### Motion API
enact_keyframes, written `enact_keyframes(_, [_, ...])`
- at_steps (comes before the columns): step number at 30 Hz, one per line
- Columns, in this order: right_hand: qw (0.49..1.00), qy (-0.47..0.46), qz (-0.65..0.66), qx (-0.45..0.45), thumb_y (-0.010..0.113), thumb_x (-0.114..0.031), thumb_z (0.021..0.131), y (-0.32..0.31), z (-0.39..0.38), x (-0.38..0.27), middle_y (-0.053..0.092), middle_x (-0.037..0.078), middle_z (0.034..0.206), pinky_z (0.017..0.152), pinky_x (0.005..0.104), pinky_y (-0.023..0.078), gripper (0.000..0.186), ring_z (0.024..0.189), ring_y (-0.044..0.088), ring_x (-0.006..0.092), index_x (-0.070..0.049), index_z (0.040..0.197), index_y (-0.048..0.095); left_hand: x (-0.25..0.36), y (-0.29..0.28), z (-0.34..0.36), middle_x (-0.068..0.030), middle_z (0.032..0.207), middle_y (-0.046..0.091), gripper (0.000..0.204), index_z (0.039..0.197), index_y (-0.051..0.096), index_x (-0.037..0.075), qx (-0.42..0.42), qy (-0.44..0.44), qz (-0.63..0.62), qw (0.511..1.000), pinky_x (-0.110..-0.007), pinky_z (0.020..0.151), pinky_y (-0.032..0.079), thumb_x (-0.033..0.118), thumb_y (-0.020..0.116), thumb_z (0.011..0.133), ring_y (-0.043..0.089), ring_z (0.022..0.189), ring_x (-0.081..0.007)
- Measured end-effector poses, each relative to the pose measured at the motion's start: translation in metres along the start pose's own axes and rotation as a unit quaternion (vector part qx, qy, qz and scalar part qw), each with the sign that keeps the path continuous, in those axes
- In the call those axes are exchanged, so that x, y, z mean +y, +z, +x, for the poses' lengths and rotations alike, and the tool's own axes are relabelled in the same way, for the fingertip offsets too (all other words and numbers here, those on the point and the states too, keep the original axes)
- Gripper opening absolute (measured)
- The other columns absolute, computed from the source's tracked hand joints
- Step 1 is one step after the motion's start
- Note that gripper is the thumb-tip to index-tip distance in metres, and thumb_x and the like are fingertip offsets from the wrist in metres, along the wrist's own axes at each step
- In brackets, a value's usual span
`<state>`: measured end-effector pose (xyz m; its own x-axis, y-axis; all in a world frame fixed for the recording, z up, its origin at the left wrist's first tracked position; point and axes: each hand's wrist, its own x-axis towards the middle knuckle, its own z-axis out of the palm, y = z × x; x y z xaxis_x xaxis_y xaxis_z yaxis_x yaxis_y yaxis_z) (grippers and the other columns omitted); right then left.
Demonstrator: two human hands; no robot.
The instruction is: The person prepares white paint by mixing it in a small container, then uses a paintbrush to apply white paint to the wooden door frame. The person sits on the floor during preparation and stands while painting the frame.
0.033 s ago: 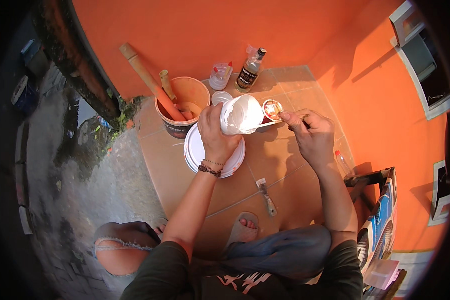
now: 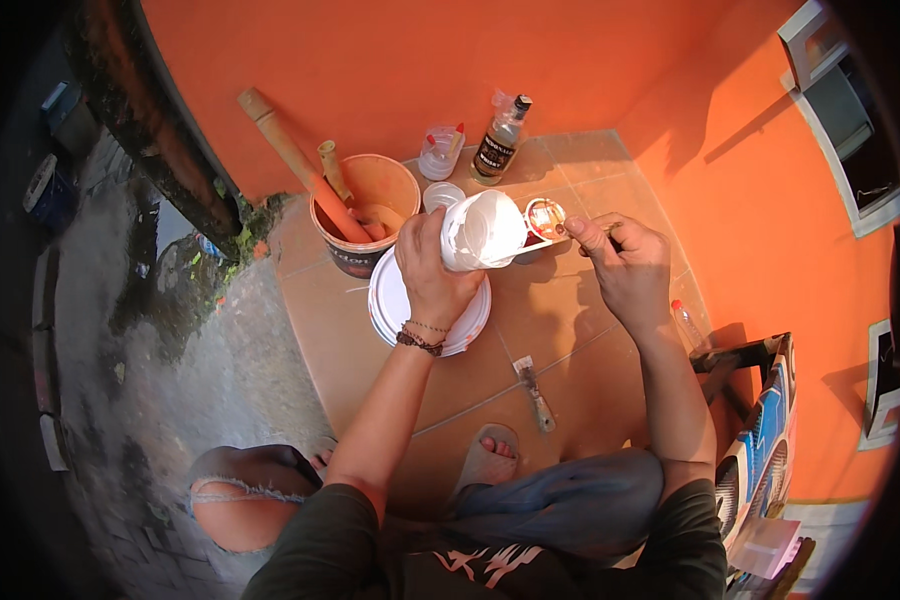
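My left hand [image 2: 436, 265] grips a translucent white plastic tub [image 2: 467, 235], tilted so that its mouth faces right. Beside that mouth is a small round container [image 2: 546, 220] with a pale rim and orange and white inside; what supports it is partly hidden. My right hand [image 2: 625, 255] is closed in a pinch to its right, around a thin brownish handle [image 2: 612, 232] that is mostly covered by the fingers. Below my left hand lies a round white lid [image 2: 390, 310] on the tiles. A paintbrush [image 2: 533, 393] rests on the floor between my forearms.
An orange-stained bucket [image 2: 395, 180] holding a bamboo stick [image 2: 285, 140] stands at the far left. By the orange wall [image 2: 420, 60] are a glass bottle [image 2: 498, 145] and clear plastic cups [image 2: 440, 155]. A small plastic bottle [image 2: 685, 322] and a patterned object [image 2: 760, 440] sit at the right.
My right hand has shifted very slightly to the right. The tub in my left hand is almost unmoved.
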<state>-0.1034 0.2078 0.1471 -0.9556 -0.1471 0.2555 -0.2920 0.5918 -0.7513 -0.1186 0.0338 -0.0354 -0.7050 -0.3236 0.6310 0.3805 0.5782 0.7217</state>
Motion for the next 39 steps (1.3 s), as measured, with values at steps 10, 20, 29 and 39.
enact_keyframes(10, [0.961,0.096,0.255,0.042,0.062,-0.033,0.104,-0.022,0.054,0.047,0.064,0.002,0.084,0.06,0.0217,0.043,0.033,0.07,0.049,0.0044,0.0,0.104,0.068,-0.016,-0.015,0.012,-0.0176,0.122,0.053,0.086,0.135,0.052,0.005,0.003,-0.066,0.019,0.998,-0.049,0.102,0.042,0.021,0.091,0.059,0.051,0.116,-0.0379])
enact_keyframes(20, [0.981,0.122,0.11,0.104,0.063,-0.035,0.102,0.105,0.23,0.18,0.068,0.002,0.083,0.065,0.028,0.049,0.034,0.075,0.059,0.0109,-0.002,0.098,0.069,-0.008,-0.049,-0.019,-0.0164,0.128,0.053,0.096,0.138,0.047,-0.001,-0.034,-0.186,-0.122,0.974,-0.045,0.1,0.046,0.026,0.097,0.061,0.053,0.12,-0.0339])
enact_keyframes(29, [0.989,0.138,-0.045,-0.014,0.066,-0.033,0.095,0.206,0.313,0.211,0.073,0.021,0.098,0.079,0.0425,0.054,0.036,0.09,0.07,0.0351,0.001,0.106,0.073,0.014,-0.071,-0.037,-0.0118,0.124,0.057,0.102,0.133,0.045,0.0,-0.138,-0.179,-0.011,0.974,-0.039,0.098,0.051,0.03,0.103,0.055,0.061,0.114,-0.0251])
enact_keyframes(39, [0.954,0.025,-0.295,-0.043,0.07,-0.018,0.086,0.22,0.318,0.25,0.07,0.025,0.116,0.088,0.0475,0.057,0.033,0.102,0.069,0.0407,0.0,0.114,0.071,-0.007,-0.072,-0.059,-0.015,0.134,0.054,0.109,0.14,0.04,-0.001,-0.149,-0.204,-0.022,0.967,-0.041,0.102,0.05,0.03,0.102,0.056,0.059,0.122,-0.0271])
